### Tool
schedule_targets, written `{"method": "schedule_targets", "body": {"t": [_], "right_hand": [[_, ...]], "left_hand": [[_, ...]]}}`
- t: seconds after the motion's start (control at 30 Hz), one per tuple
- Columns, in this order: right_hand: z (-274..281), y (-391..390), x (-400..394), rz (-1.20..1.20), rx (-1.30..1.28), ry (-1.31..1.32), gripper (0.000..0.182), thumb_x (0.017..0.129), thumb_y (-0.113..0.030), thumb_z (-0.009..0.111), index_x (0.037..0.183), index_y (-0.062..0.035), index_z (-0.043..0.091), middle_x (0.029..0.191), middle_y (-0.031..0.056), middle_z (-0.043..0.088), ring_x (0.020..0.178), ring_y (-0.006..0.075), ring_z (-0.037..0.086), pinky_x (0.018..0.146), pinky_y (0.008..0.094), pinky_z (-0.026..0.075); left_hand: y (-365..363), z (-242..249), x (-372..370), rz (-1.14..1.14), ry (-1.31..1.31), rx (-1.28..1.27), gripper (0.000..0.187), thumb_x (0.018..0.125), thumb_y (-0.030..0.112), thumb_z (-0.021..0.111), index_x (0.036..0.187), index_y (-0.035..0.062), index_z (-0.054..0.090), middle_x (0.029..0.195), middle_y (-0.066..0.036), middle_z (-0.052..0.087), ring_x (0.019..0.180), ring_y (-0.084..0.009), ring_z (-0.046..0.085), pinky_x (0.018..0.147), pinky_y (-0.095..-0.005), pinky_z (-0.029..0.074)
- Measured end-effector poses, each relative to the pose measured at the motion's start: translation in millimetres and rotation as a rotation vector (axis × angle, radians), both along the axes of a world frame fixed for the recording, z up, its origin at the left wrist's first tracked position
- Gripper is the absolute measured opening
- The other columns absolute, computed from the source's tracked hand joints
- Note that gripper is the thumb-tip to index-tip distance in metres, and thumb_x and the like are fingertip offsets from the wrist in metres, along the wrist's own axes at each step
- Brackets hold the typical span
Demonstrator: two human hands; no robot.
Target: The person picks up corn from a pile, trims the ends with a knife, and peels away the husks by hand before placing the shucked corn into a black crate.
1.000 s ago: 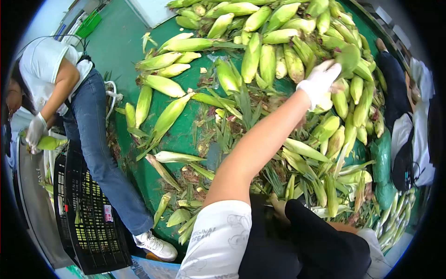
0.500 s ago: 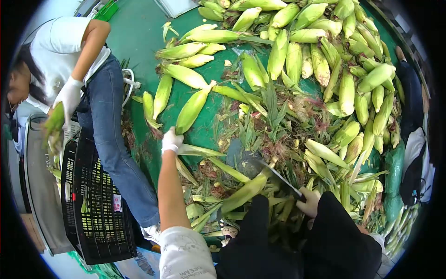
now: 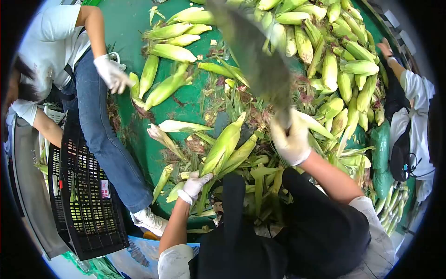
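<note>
My left hand (image 3: 195, 186) is closed around the near end of an ear of corn (image 3: 225, 146) in its green husk, which points away from me. My right hand (image 3: 290, 139) grips the handle of a knife (image 3: 255, 60). Its broad dark blade is raised towards the camera and blurred by motion. Beneath and between my hands lie loose husks, leaves and silk. A second ear (image 3: 241, 156) rests just right of the held one. Farther off on the left, a slightly blurred ear (image 3: 168, 87) lies on the green surface (image 3: 125, 28).
A big heap of unhusked ears (image 3: 346, 69) fills the far right. At left a co-worker in jeans (image 3: 102, 125) stretches a gloved hand (image 3: 111, 74) over the surface, beside a black crate (image 3: 88, 200). Another person's arm (image 3: 395, 65) reaches in at right.
My left hand has left the far ear and come back towards me, now holding a nearer one. The knife has swung up. The co-worker's gloved hand has moved right, towards the ears.
</note>
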State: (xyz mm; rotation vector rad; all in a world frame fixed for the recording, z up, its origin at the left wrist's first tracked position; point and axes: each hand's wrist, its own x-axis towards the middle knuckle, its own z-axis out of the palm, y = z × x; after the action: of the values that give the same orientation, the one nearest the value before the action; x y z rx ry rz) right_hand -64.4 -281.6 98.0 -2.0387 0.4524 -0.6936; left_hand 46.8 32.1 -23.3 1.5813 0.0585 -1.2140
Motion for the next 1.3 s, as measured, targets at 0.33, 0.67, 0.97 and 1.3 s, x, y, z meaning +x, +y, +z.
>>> {"method": "schedule_targets", "body": {"t": [0.33, 0.67, 0.97, 1.3], "right_hand": [[-104, -14, -66, 0.081, 0.047, 0.816, 0.034, 0.086, -0.032, 0.060, 0.083, 0.0015, 0.059, 0.070, 0.0251, 0.062, 0.071, 0.0407, 0.063, 0.068, 0.0463, 0.050], [-57, -17, -142, -0.084, -0.178, 0.917, 0.025, 0.083, -0.029, 0.065, 0.086, -0.0068, 0.055, 0.065, 0.0204, 0.061, 0.064, 0.0397, 0.062, 0.060, 0.0486, 0.049], [1, -1, -51, -0.209, -0.098, 0.103, 0.018, 0.085, -0.009, 0.067, 0.087, -0.0056, 0.050, 0.059, 0.0094, 0.051, 0.048, 0.0243, 0.053, 0.048, 0.0327, 0.043], [-132, 3, -92, 0.019, 0.184, 0.880, 0.037, 0.082, -0.033, 0.061, 0.088, 0.0038, 0.061, 0.073, 0.0275, 0.063, 0.069, 0.0415, 0.064, 0.067, 0.0478, 0.051]], "left_hand": [[-16, 4, -47, 0.069, -0.017, 0.118, 0.037, 0.095, 0.023, 0.057, 0.125, 0.0020, 0.054, 0.118, -0.010, 0.060, 0.107, -0.0214, 0.056, 0.092, -0.0330, 0.046], [-130, -8, 95, -1.079, -1.426, 0.565, 0.084, 0.064, 0.031, 0.076, 0.136, 0.0045, 0.041, 0.123, -0.016, 0.049, 0.116, -0.0312, 0.047, 0.097, -0.0457, 0.036], [-141, 4, 65, -0.749, -0.630, 0.380, 0.066, 0.065, 0.042, 0.073, 0.113, -0.0022, 0.058, 0.105, -0.025, 0.065, 0.103, -0.0385, 0.061, 0.088, -0.0401, 0.047], [-112, 29, 46, -0.936, -0.977, 0.631, 0.059, 0.068, 0.034, 0.075, 0.114, 0.0013, 0.058, 0.104, -0.019, 0.066, 0.096, -0.0301, 0.064, 0.087, -0.0358, 0.050]]}}
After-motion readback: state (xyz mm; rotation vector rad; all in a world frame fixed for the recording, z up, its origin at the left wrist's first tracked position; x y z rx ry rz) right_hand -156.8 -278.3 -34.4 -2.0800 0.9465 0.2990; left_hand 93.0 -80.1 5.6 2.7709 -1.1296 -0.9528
